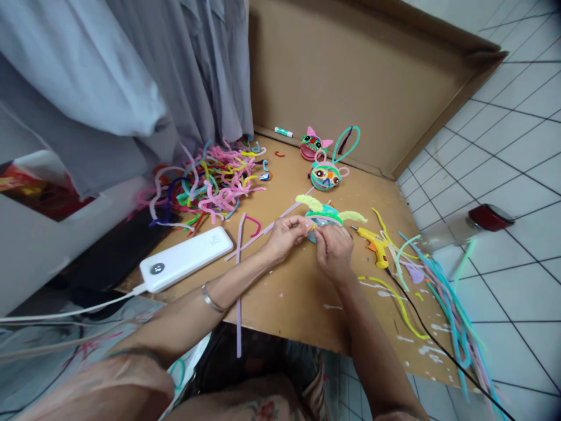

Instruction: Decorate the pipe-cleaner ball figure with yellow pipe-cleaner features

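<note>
Pinching with left hand (284, 233) and right hand (333, 248) a light, bendy pipe-cleaner figure (323, 217) low on the cardboard tabletop (302, 292), probably best gripped at its firmer round body, beside the glue gun (373, 241).

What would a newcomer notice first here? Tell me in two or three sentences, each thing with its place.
At the centre of the cardboard sheet, the left hand and right hand pinch a round pipe-cleaner figure with fuzzy yellow ears. Behind them to the left lies a bright tangle of pipe cleaners. Two finished animal faces sit near the back, and a yellow glue gun lies just right of the hands.
</note>
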Demonstrator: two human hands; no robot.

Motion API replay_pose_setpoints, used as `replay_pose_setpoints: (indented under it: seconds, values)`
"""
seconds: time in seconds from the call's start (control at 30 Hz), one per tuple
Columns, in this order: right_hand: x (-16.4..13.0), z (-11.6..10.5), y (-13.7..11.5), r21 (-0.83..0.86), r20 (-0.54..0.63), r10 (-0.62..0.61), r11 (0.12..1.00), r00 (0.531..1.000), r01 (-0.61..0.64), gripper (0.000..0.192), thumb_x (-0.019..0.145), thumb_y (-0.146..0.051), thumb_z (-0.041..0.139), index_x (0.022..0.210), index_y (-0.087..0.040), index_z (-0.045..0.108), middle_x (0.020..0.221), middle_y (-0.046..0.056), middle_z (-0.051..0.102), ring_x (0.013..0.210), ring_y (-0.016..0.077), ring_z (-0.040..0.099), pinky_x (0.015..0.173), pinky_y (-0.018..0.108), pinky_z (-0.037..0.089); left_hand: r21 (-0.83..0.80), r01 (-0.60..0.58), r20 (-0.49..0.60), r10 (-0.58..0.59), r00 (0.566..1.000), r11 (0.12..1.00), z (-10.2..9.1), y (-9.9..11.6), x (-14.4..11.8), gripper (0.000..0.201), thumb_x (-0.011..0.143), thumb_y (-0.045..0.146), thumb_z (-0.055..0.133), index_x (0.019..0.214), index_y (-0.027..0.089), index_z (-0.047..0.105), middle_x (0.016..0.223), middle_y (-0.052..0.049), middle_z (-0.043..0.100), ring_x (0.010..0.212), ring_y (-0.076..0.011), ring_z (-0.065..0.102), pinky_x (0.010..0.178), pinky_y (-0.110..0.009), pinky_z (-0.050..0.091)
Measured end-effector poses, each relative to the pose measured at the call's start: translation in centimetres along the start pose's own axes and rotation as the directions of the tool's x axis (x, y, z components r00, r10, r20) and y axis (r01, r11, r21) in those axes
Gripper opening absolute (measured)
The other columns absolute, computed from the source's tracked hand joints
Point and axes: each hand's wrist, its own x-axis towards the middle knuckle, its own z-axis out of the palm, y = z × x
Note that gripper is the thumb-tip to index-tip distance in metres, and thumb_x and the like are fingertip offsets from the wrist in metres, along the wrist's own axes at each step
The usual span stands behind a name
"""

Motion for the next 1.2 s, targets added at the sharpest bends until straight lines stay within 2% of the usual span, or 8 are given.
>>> replay_pose_setpoints:
  seconds: [0.17,0.3,0.53,0.67,0.83,1.0,1.1,1.2]
  values:
    - [-0.2,0.5,-0.5,0.045,-0.046,0.070,0.997,0.996,-0.068,0.014,0.096,-0.025,0.048,0.095,-0.019,0.061,0.080,0.007,0.070,0.074,0.0208,0.062,0.069,0.034,0.044,-0.169,0.071,-0.046,-0.080,0.996,0.983,0.8,0.2,-0.4,0.039,0.056,0.043,0.085,0.067,0.012,0.065,0.048,0.007,0.040,0.045,-0.0028,0.027,0.047,-0.022,0.015]
    - [-0.4,0.8,-0.6,0.178,-0.047,0.163,0.972,0.985,-0.153,0.019,0.094,-0.030,0.054,0.109,-0.021,0.060,0.098,0.008,0.073,0.086,0.0220,0.067,0.074,0.035,0.051,-0.210,0.101,-0.072,-0.119,0.990,0.972,1.2,0.3,-0.6,0.039,0.057,0.043,0.085,0.067,0.012,0.064,0.047,0.008,0.036,0.043,-0.0023,0.023,0.046,-0.022,0.012]
    - [-0.7,1.2,-0.3,0.219,-0.090,0.200,0.960,0.976,-0.176,0.017,0.093,-0.034,0.058,0.102,-0.023,0.066,0.093,0.007,0.076,0.083,0.0216,0.070,0.073,0.035,0.054,-0.227,0.149,-0.051,-0.164,0.985,0.962,1.2,-0.2,-0.9,0.041,0.057,0.044,0.085,0.069,0.011,0.064,0.047,0.009,0.034,0.043,-0.0022,0.021,0.045,-0.022,0.011]
    - [-0.5,1.0,0.0,0.288,-0.071,0.206,0.941,0.976,-0.178,0.016,0.091,-0.033,0.060,0.100,-0.022,0.068,0.092,0.006,0.076,0.084,0.0211,0.071,0.074,0.035,0.055,-0.200,0.153,-0.014,-0.159,0.987,0.968,1.0,-0.2,-0.9,0.042,0.061,0.047,0.083,0.067,0.013,0.059,0.048,0.010,0.030,0.043,-0.0022,0.018,0.045,-0.022,0.010]
    - [-0.1,0.4,0.2,0.407,-0.007,0.265,0.882,0.964,-0.239,0.015,0.090,-0.033,0.063,0.098,-0.022,0.070,0.093,0.006,0.076,0.085,0.0199,0.071,0.078,0.035,0.058,-0.122,0.130,0.050,-0.125,0.991,0.984,0.5,0.2,-0.5,0.053,0.071,0.058,0.073,0.053,0.016,0.044,0.047,0.007,0.034,0.041,-0.0029,0.022,0.044,-0.023,0.012]
    - [0.1,0.2,0.1,0.446,0.055,0.269,0.855,0.962,-0.264,0.014,0.089,-0.031,0.062,0.097,-0.022,0.070,0.093,0.006,0.076,0.083,0.0180,0.071,0.072,0.031,0.058,-0.025,0.067,0.079,-0.065,0.995,0.997,0.2,0.8,-0.3,0.051,0.065,0.057,0.079,0.056,0.015,0.050,0.048,0.007,0.034,0.043,-0.0030,0.023,0.046,-0.024,0.011]
    - [0.1,0.3,0.2,0.438,0.049,0.264,0.861,0.963,-0.258,0.015,0.090,-0.030,0.062,0.097,-0.021,0.070,0.094,0.006,0.076,0.085,0.0186,0.071,0.077,0.032,0.058,-0.001,0.067,0.081,-0.067,0.994,0.998,0.1,0.8,-0.3,0.051,0.063,0.059,0.079,0.060,0.015,0.054,0.049,0.007,0.036,0.043,-0.0033,0.024,0.046,-0.024,0.011]
    - [-0.1,0.4,0.3,0.450,0.034,0.263,0.857,0.964,-0.250,0.015,0.089,-0.031,0.062,0.097,-0.022,0.071,0.093,0.005,0.076,0.085,0.0188,0.071,0.079,0.033,0.059,0.046,0.049,0.055,-0.051,0.997,0.998,0.0,0.6,-0.3,0.053,0.066,0.060,0.077,0.055,0.015,0.050,0.047,0.006,0.036,0.043,-0.0038,0.026,0.046,-0.024,0.014]
